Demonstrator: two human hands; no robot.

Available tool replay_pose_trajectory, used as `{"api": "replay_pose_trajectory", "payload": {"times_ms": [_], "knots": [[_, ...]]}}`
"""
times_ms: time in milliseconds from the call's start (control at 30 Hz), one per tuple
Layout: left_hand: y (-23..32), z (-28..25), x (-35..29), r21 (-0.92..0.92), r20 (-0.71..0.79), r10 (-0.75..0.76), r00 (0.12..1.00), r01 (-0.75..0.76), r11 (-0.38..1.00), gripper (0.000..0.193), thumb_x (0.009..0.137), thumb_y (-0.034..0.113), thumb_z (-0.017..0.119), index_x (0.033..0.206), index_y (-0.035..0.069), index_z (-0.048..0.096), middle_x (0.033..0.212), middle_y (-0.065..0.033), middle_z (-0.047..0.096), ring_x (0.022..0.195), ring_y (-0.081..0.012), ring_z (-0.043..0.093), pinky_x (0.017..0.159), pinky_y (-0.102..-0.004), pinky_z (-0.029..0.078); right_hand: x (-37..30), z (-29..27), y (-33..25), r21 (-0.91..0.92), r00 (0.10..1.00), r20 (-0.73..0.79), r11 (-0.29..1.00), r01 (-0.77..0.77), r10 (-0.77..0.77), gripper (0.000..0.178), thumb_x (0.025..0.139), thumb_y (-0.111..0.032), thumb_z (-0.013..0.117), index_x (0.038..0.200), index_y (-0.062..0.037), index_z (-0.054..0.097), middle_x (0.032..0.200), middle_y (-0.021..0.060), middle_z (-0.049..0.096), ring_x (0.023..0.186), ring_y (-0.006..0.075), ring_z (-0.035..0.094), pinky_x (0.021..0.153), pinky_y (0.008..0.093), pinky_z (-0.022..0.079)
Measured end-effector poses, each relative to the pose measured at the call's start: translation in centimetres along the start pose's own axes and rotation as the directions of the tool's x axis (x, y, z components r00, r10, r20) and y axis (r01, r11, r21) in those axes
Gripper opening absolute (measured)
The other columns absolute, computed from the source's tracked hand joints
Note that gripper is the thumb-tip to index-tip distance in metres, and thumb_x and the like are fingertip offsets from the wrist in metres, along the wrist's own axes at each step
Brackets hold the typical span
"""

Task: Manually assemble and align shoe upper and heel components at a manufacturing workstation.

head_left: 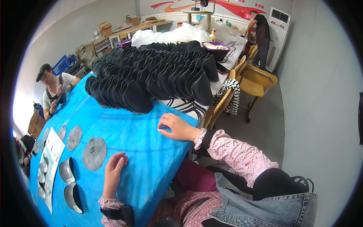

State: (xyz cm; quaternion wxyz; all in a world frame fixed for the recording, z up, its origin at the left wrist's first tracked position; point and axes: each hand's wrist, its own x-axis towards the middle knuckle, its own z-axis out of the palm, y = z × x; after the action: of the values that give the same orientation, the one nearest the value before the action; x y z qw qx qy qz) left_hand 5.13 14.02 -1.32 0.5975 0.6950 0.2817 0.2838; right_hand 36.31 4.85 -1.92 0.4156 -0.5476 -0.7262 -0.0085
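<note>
My left hand (pixel 114 170) hovers over the blue table cover (pixel 147 151), its thumb a little apart from loosely bent fingers, nothing in it. Closest to it lies a round grey felt-like piece (pixel 94 153), with another grey piece (pixel 74 137) beyond. Two dark, shiny curved cups (pixel 67 170) with pale tabs sit to its left. Near the table's right edge is my right hand (pixel 177 127), fingers curled in toward the thumb; whether something small is pinched there is too small to make out. Ahead of it stand rows of nested black molded cups (pixel 151 73).
A printed white sheet (pixel 51 170) with small cups on it lies at left. A person (pixel 56 89) sits across the table; another person (pixel 261 38) stands at the back. Yellow chairs (pixel 257 77) line the right side. A purple-rimmed basin (pixel 216 47) stands behind the cups.
</note>
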Motion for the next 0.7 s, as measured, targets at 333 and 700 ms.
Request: {"api": "replay_pose_trajectory", "payload": {"times_ms": [333, 700], "knots": [[-0.1, 0.6, 0.1, 0.056, 0.0, 0.009, 1.0, -0.009, 0.998, 0.023, 0.094, 0.01, 0.051, 0.113, -0.003, 0.055, 0.101, -0.0081, 0.061, 0.094, -0.014, 0.059, 0.084, -0.0261, 0.047, -0.2, -0.6, 0.5, -0.031, 1.0, -0.009, 0.999, 0.026, -0.026, 0.011, 0.083, -0.016, 0.061, 0.084, -0.0045, 0.059, 0.086, 0.0099, 0.055, 0.084, 0.0279, 0.054, 0.076, 0.0359, 0.045], [3.6, -1.8, -0.2, 0.696, -0.239, 0.558, 0.795, -0.26, 0.669, 0.02, 0.084, 0.011, 0.062, 0.103, 0.007, 0.061, 0.093, -0.0109, 0.063, 0.082, -0.0231, 0.064, 0.071, -0.0337, 0.049, 0.2, -1.7, 2.9, 0.516, 0.916, 0.054, 0.774, -0.367, 0.398, 0.03, 0.097, -0.03, 0.047, 0.083, -0.0044, 0.056, 0.077, 0.0018, 0.058, 0.07, 0.0087, 0.055, 0.067, 0.0221, 0.044]]}}
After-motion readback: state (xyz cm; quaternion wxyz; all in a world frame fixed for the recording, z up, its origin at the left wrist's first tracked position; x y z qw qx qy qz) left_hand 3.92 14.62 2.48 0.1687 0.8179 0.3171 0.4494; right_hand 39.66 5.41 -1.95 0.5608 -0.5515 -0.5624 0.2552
